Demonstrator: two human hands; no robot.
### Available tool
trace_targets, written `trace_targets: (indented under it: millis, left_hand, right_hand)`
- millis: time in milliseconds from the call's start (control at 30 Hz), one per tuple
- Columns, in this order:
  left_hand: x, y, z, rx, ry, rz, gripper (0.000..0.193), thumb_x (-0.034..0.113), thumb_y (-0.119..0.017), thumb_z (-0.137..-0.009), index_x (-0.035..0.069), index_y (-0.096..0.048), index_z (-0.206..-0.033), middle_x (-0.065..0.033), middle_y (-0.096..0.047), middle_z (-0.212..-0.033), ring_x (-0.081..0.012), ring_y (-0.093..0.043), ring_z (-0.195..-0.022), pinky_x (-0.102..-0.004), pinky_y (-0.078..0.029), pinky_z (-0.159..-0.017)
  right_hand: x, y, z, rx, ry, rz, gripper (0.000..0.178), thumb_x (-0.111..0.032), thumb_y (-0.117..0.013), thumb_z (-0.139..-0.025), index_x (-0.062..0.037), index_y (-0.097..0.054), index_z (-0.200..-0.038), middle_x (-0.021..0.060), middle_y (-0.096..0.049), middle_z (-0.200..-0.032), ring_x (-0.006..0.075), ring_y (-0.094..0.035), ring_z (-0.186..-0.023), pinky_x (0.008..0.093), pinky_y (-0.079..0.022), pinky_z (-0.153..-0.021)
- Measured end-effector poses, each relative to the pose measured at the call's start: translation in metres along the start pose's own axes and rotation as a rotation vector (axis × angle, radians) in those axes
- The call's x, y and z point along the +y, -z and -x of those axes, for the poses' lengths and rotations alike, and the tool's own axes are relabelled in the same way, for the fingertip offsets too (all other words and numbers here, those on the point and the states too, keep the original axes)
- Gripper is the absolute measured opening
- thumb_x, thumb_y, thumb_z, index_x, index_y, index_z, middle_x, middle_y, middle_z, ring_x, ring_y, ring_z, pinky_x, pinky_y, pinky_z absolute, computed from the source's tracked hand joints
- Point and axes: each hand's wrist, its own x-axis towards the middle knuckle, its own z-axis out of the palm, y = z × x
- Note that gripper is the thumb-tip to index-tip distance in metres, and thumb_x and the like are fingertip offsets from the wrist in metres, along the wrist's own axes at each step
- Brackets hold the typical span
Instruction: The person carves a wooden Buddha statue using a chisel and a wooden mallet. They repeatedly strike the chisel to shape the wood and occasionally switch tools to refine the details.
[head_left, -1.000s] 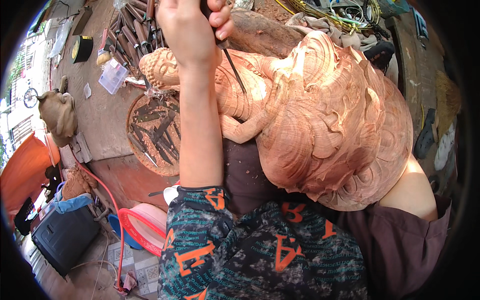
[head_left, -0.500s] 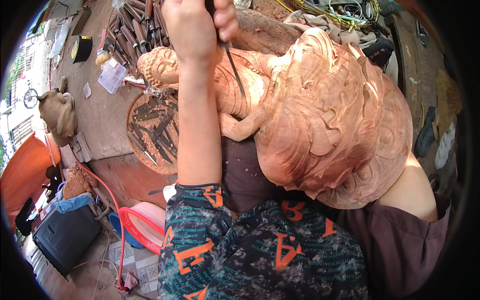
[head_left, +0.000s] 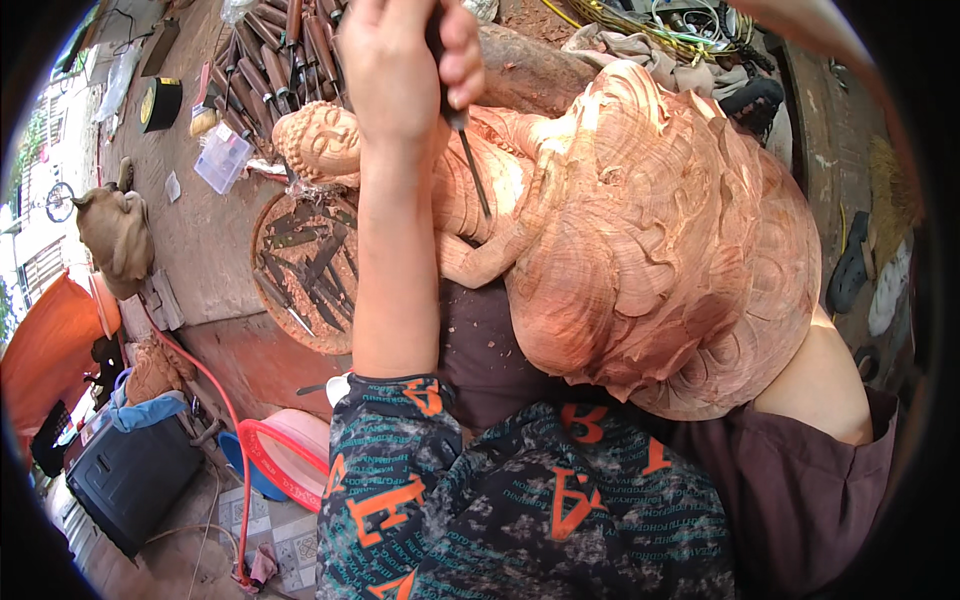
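Observation:
My left hand (head_left: 395, 75) is closed around the dark handle of a carving chisel (head_left: 473, 170). The chisel's thin blade slants down to the robe folds on the chest of a carved wooden Buddha statue (head_left: 630, 240). The statue lies on its side across my lap, its curly-haired head to the left of my forearm and its broad base to the right. My forearm hides part of the neck and shoulder. At the upper right edge, a blurred skin-coloured strip looks like my right forearm; the right hand itself lies outside the picture.
Several wooden-handled chisels (head_left: 270, 60) lie in a heap at the upper left. A round basket (head_left: 262, 290) holds loose blades and shavings. Nearby are a small clear plastic box (head_left: 222, 157), a black roll of tape (head_left: 160, 102) and a red hose (head_left: 215, 375). Cables (head_left: 690, 35) lie behind.
My left hand has shifted slightly right and down, and the chisel's tip now sits lower on the robe. The blurred arm at the upper right reaches further into the picture.

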Motion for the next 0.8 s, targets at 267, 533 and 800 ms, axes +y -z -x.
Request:
trace_targets:
  millis: [267,533,800]
  left_hand:
    - [0.014,0.021,-0.022,0.118,-0.309,0.023,0.031,0.036,-0.049,-0.099,0.01,-0.053,-0.113,0.004,-0.04,-0.062,-0.0035,-0.035,-0.044,-0.0175,-0.026,-0.036]
    - [0.007,0.01,-0.026,0.125,-0.239,-0.012,0.033,0.036,-0.048,-0.099,0.008,-0.051,-0.115,0.0034,-0.04,-0.059,-0.004,-0.033,-0.04,-0.0185,-0.025,-0.034]
    - [0.011,-0.004,-0.022,0.126,-0.244,-0.045,0.027,0.031,-0.049,-0.099,0.007,-0.053,-0.11,0.0021,-0.042,-0.058,-0.0044,-0.034,-0.039,-0.0186,-0.027,-0.033]
  right_hand:
    - [-0.054,-0.007,0.023,0.174,-0.43,-0.083,0.047,-0.003,-0.067,-0.077,0.0021,-0.05,-0.12,0.0097,-0.059,-0.085,0.0138,-0.057,-0.067,0.028,-0.048,-0.058]
    - [-0.032,0.002,0.023,0.152,-0.431,-0.423,0.044,-0.001,-0.066,-0.076,0.0016,-0.05,-0.117,0.0074,-0.058,-0.081,0.0133,-0.055,-0.064,0.0283,-0.045,-0.055]
    - [-0.037,-0.002,0.02,0.147,-0.44,-0.39,0.044,0.0,-0.064,-0.076,0.0012,-0.05,-0.118,0.0075,-0.058,-0.082,0.0138,-0.055,-0.067,0.0288,-0.046,-0.057]
